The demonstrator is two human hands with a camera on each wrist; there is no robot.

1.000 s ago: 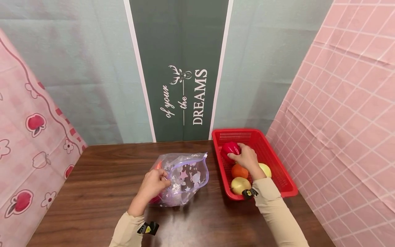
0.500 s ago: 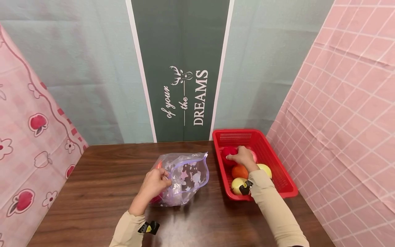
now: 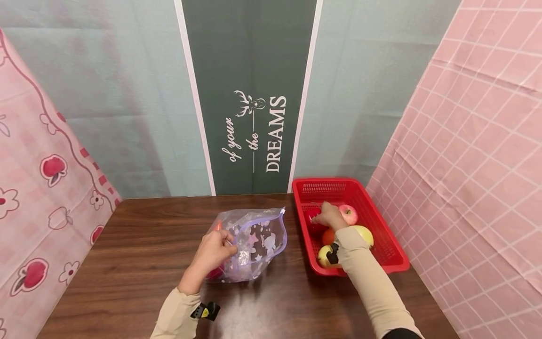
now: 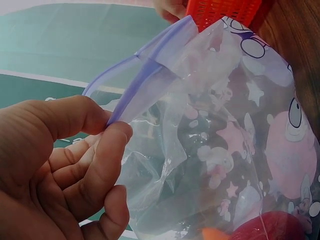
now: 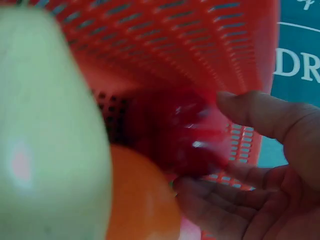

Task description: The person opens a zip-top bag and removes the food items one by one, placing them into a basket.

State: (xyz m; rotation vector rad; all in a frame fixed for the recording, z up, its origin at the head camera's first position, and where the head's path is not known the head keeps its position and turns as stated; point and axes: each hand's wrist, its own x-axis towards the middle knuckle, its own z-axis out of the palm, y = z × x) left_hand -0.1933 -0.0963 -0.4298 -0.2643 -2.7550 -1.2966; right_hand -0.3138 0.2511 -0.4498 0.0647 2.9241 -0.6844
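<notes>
My left hand (image 3: 215, 252) pinches the purple zip edge of a clear printed plastic zip bag (image 3: 264, 240) between thumb and forefinger. The bag's mouth gapes toward the right. Low in the bag, the left wrist view shows a red thing (image 4: 272, 227) and a bit of orange (image 4: 215, 234). My right hand (image 3: 330, 215) reaches into the red basket (image 3: 383, 235) and holds a glossy red bell pepper (image 5: 185, 135) at the basket's left side. In the right wrist view its thumb lies on one side of the pepper and its fingers on the other.
An apple (image 3: 348, 214), a pale yellow fruit (image 3: 364, 234), an orange (image 3: 328, 237) and a yellow-green fruit (image 3: 323, 256) lie in the basket near my right hand. The brown wooden table (image 3: 148, 245) meets hanging cloths at the back and sides.
The right hand has moved lower and slightly left with the bell pepper, uncovering the apple. My left hand and the bag have hardly moved.
</notes>
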